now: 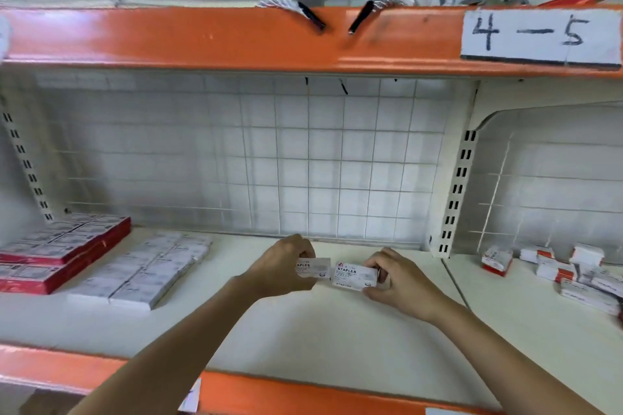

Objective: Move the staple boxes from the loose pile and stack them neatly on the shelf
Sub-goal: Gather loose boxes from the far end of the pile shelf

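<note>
My left hand [281, 268] grips one white staple box [318, 267] and my right hand [394, 280] grips another white staple box [354, 274] marked STAPLES. Both boxes are held side by side just above the middle of the white shelf [303, 330]. At the left of the shelf lies a flat, neat layer of white staple boxes [148, 271]. A loose pile of white and red staple boxes [566, 274] lies in the bay to the right.
Two stacked layers of red-sided boxes [60, 251] stand at the far left. A wire grid backs the shelf. A slotted upright post [456, 192] divides the two bays. The orange beam [236, 39] overhead carries a "4-5" label [539, 35].
</note>
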The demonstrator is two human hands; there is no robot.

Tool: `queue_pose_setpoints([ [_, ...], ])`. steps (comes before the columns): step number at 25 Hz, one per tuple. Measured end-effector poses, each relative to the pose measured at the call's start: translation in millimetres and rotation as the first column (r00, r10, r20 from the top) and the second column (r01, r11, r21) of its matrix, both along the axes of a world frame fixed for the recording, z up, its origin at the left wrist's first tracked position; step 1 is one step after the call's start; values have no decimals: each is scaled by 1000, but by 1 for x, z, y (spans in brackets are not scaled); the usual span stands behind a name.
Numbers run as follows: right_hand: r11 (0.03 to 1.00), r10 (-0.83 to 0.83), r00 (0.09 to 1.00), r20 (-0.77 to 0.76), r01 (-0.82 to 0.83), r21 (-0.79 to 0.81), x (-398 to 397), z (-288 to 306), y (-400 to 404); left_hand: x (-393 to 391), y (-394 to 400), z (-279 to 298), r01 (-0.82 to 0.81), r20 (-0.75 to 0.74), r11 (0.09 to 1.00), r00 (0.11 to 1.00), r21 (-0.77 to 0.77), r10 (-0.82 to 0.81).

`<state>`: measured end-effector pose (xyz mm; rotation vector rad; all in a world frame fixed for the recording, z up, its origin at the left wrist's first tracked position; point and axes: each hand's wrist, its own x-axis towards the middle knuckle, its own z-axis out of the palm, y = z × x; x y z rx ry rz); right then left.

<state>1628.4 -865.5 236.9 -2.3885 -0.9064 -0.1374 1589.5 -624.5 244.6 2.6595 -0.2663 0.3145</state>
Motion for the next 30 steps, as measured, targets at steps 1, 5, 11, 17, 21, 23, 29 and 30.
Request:
queue_pose_setpoints([
  [1,1000,19,1000,0,-19,-5,0,0,15,-5,15,0,-35,-6,999,999,-6,35],
  [5,995,98,995,1,-98,-25,-2,-3,87,-29,84,-4,-177,-5,984,984,5,177],
  [11,984,177,984,-10,-177,-10,-8,-5,187,-52,179,6,-348,-2,937,937,6,348],
  [17,986,158,987,-30,-159,-40,-6,-7,275,-51,254,5,-416,-70,909,907,19,416],
  [21,988,75,995,-60,-82,-134,6,-13,312,-30,274,-5,-393,-114,919,913,18,393],
  [23,988,15,997,-74,-26,-154,14,-16,322,-18,283,-8,-380,-112,925,918,25,380],
  [29,986,-117,989,-93,104,-127,33,-16,338,10,302,-13,-391,-57,920,919,6,391],
  [30,986,-124,988,-92,112,-126,36,-16,340,14,302,-15,-383,-47,924,923,-3,383],
])
